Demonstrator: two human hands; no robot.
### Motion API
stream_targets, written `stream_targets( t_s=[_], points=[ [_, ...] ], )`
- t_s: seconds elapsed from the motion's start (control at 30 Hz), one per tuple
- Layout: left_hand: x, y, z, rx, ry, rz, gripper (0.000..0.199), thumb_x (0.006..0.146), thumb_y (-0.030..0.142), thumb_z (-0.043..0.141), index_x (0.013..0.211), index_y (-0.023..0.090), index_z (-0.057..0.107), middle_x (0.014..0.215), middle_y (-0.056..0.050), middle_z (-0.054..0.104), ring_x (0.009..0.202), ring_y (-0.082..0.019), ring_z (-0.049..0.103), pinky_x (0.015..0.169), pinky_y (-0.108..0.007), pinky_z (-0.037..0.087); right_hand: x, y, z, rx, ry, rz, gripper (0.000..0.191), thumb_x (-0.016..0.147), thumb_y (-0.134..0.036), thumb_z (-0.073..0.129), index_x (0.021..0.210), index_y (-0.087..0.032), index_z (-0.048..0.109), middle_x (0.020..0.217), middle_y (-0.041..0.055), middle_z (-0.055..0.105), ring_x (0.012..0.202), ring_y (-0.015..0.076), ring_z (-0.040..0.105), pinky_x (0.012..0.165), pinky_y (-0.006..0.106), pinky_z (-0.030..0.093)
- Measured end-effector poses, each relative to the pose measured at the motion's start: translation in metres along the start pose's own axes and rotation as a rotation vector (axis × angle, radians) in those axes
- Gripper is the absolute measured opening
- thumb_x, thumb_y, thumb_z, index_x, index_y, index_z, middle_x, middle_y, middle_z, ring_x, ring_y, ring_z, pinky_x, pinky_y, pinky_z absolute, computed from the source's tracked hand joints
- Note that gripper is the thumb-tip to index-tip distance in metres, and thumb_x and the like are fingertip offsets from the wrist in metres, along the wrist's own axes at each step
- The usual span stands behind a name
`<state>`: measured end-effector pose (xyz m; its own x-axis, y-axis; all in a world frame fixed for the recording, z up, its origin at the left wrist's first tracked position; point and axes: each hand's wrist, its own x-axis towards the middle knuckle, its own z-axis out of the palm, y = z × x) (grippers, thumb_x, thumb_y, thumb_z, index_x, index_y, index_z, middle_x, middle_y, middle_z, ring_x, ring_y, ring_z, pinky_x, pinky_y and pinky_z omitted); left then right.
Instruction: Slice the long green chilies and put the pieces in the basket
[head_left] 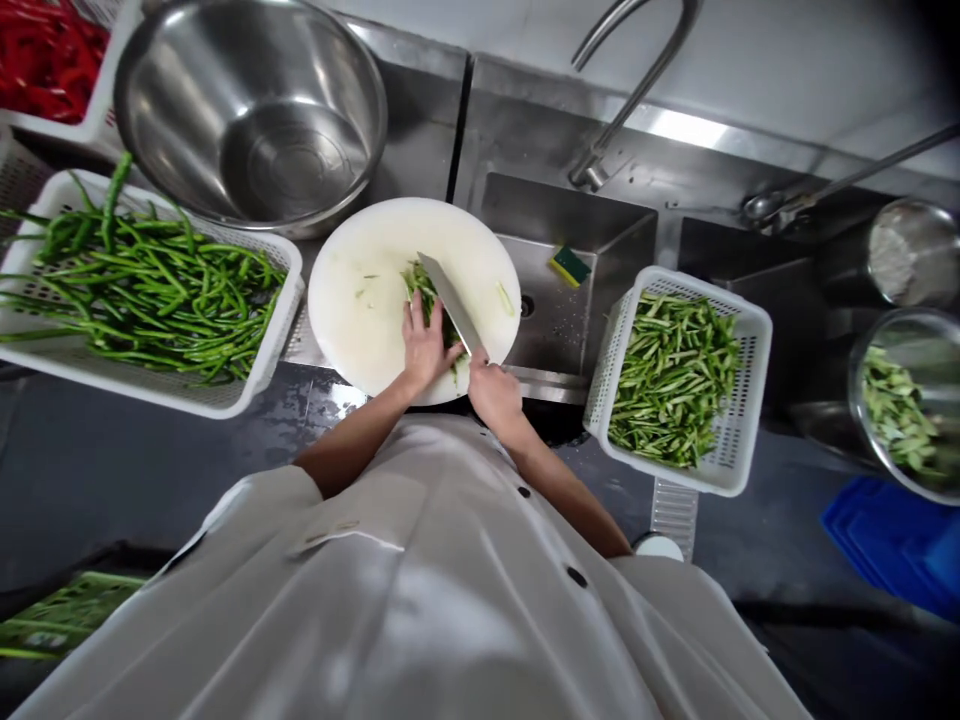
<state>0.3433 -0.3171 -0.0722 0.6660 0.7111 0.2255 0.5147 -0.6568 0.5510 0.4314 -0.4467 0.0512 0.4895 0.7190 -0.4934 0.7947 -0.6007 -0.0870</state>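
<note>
A round white cutting board (360, 330) lies in front of me, overlapping the sink's left side. My left hand (425, 345) presses on green vegetable pieces (420, 283) at the board's middle, its fingers spread. In my right hand (495, 392) is the handle of a cleaver (454, 305), whose blade slants up and left beside the pieces. Left of the board stands a white basket (289, 290) of long green beans or peppers (180, 285). Right of the sink, another white basket (757, 330) holds cut green strips (671, 390).
A large steel bowl (289, 150) stands behind the left basket. The sink (559, 330) holds a green-yellow sponge (571, 266), with a faucet (600, 160) above. Red peppers (49, 60) fill a back-left crate. At right are a bowl of cut vegetables (900, 410) and blue plastic (892, 540).
</note>
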Motion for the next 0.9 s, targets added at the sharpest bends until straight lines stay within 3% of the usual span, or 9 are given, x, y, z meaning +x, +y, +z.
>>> stream_targets(
  t_s=[0.07,0.17,0.27,0.33,0.4,0.5,0.6,0.73,0.9],
  points=[
    [0.003,0.004,-0.001,0.035,0.003,0.001,0.102,0.087,0.081,0.063,0.161,0.016,0.038,0.171,-0.027,0.023,0.16,-0.049,0.017,0.127,-0.07,0.025,0.001,0.015,-0.002,0.132,-0.009,-0.05,0.033,0.11,-0.027,0.036,0.137,-0.016,0.052,0.102,0.0186,0.077,0.094,0.0286,0.077,0.082,0.037,0.057],
    [0.002,0.006,-0.003,0.064,0.031,-0.024,0.101,0.085,0.084,0.062,0.16,0.018,0.044,0.171,-0.026,0.023,0.159,-0.051,0.02,0.124,-0.072,0.028,0.002,0.078,0.002,0.551,-0.068,-0.039,0.026,0.109,-0.039,0.042,0.123,-0.021,0.054,0.079,0.0041,0.072,0.063,0.0193,0.069,0.064,0.029,0.053],
    [-0.001,0.013,-0.001,0.089,0.046,-0.038,0.101,0.08,0.087,0.065,0.156,0.021,0.052,0.171,-0.025,0.024,0.157,-0.055,0.019,0.12,-0.074,0.031,0.002,0.138,0.021,1.036,-0.138,-0.021,0.03,0.103,-0.054,0.045,0.103,-0.024,0.046,0.056,-0.0096,0.051,0.039,0.0129,0.049,0.044,0.023,0.04],
    [-0.002,0.019,0.0,0.099,0.039,-0.05,0.098,0.078,0.087,0.068,0.152,0.023,0.057,0.171,-0.023,0.026,0.157,-0.057,0.018,0.118,-0.075,0.031,0.002,0.147,0.039,1.212,-0.169,-0.011,0.035,0.097,-0.059,0.05,0.095,-0.026,0.038,0.052,-0.0128,0.047,0.036,0.0113,0.045,0.04,0.022,0.037],
    [-0.001,0.024,0.0,0.1,0.012,-0.072,0.092,0.079,0.084,0.07,0.148,0.023,0.062,0.171,-0.022,0.027,0.157,-0.058,0.017,0.119,-0.075,0.029,0.003,0.129,0.056,1.294,-0.215,-0.016,0.038,0.094,-0.062,0.052,0.093,-0.027,0.035,0.052,-0.014,0.047,0.035,0.0104,0.044,0.039,0.021,0.036],
    [0.001,0.026,-0.003,0.069,-0.031,-0.131,0.079,0.088,0.073,0.07,0.145,0.02,0.064,0.171,-0.021,0.027,0.159,-0.053,0.018,0.124,-0.072,0.025,0.007,0.078,0.072,1.316,-0.288,-0.087,0.035,0.095,-0.059,0.052,0.094,-0.027,0.038,0.053,-0.0143,0.049,0.034,0.0093,0.046,0.036,0.02,0.035],
    [0.003,0.019,-0.007,0.0,0.021,-0.191,0.065,0.093,0.059,0.068,0.143,0.019,0.064,0.171,-0.017,0.028,0.159,-0.044,0.024,0.129,-0.064,0.027,0.013,0.038,0.077,1.344,-0.335,-0.166,0.031,0.096,-0.055,0.052,0.098,-0.027,0.041,0.053,-0.0154,0.049,0.032,0.0092,0.046,0.035,0.019,0.035],
    [0.002,0.009,-0.015,-0.041,0.128,-0.228,0.057,0.091,0.054,0.069,0.138,0.022,0.067,0.17,-0.012,0.033,0.158,-0.038,0.03,0.13,-0.056,0.031,0.022,0.023,0.077,1.39,-0.395,-0.234,0.033,0.095,-0.057,0.054,0.094,-0.027,0.039,0.051,-0.0158,0.048,0.031,0.0088,0.045,0.033,0.018,0.034],
    [0.004,0.021,-0.036,-0.004,0.15,-0.198,0.057,0.089,0.055,0.07,0.136,0.023,0.068,0.169,-0.011,0.035,0.158,-0.039,0.03,0.13,-0.059,0.028,0.016,0.025,0.074,1.453,-0.409,-0.302,0.031,0.095,-0.054,0.053,0.091,-0.027,0.039,0.052,-0.0147,0.05,0.032,0.0087,0.046,0.033,0.019,0.034]
  ],
)
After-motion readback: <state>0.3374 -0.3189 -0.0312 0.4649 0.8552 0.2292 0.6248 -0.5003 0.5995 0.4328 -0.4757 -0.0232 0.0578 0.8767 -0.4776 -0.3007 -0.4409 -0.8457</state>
